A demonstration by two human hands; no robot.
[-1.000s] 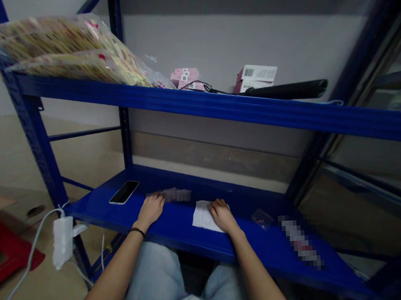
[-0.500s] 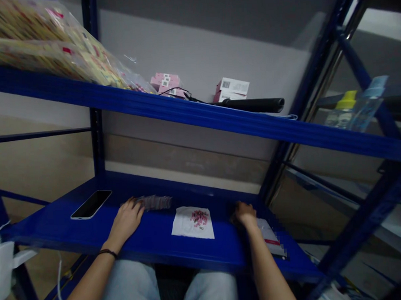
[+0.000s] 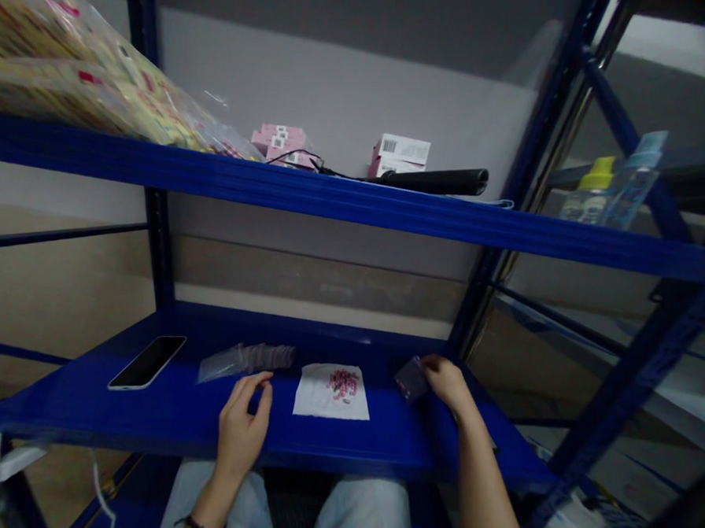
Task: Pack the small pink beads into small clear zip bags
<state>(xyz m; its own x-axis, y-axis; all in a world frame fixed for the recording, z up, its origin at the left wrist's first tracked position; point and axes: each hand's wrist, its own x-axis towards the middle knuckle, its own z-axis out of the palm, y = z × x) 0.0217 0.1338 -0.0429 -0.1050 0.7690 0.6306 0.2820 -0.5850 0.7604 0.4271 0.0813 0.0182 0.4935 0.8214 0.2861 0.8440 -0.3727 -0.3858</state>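
Observation:
On the blue shelf board, my left hand hovers with its thumb apart from its fingers and nothing between them. Just behind it lies a row of overlapping clear plastic bags. Between my hands sits a white sheet of paper bearing a small heap of pink pieces, too small to name. My right hand pinches the right edge of a small clear zip bag, which has a few pink bits inside. My right forearm hides most of the flat packet beside it.
A smartphone lies at the left of the board. The upper shelf beam crosses above my hands. Up there are bagged yellow packets, pink boxes, a white box and a black tube. Spray bottles stand right.
My left hand has come off the row of bags and moved nearer me, its thumb opening. My right hand has shifted slightly right, and the small zip bag now shows clearly in its fingers.

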